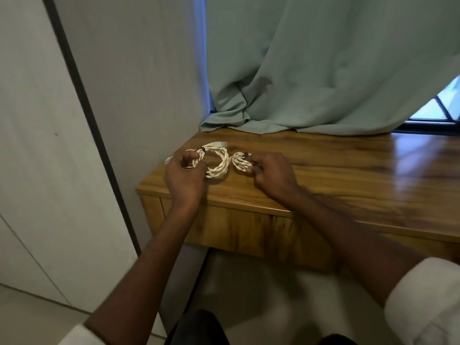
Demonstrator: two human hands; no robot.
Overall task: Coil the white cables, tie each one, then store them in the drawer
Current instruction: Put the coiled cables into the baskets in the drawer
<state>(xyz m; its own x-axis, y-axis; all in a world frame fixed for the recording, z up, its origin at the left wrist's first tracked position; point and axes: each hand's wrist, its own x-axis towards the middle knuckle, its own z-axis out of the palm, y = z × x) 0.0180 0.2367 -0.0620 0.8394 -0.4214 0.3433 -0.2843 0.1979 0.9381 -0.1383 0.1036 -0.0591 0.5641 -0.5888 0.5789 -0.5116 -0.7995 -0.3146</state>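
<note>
Pinching two coiled cables: left hand (184, 174) larger coil (216, 161), right hand (272, 175) smaller coil (240, 164).

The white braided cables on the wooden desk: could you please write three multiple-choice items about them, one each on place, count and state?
1. Where do the white braided cable coils lie?
A. on the wooden desk's top, near its left corner
B. on the floor
C. on the green curtain

2. How many coils show?
A. one
B. two
C. four

3. What state is the desk's front drawer in?
A. pulled out
B. removed
C. closed

Answers:
1 A: the larger coil and the smaller coil rest on the wooden desk.
2 B: the left hand grips one, the right hand the other.
3 C: the drawer front sits flush.
</note>
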